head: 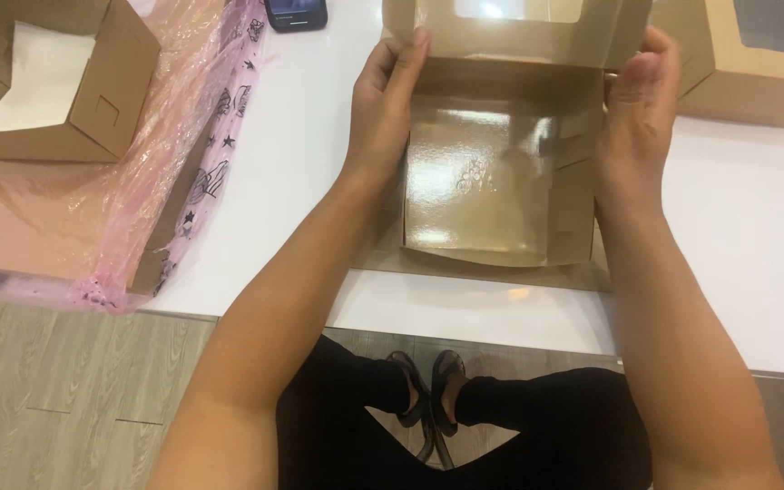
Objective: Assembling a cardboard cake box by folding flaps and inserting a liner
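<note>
A brown cardboard box [492,186] with a shiny gold inside lies open on the white table [755,236], near its front edge. Its windowed lid [514,27] stands up at the back. My left hand [385,104] presses against the box's left wall, fingers reaching up to the lid's corner. My right hand [639,100] holds the right wall, fingers curled over its top edge. Both forearms reach in from below.
An open brown box [93,100] with a white inside sits at the far left on a pink printed plastic bag [183,181]. A closed windowed box [755,63] stands at the back right. A dark phone [295,13] lies at the back. My legs show below the table.
</note>
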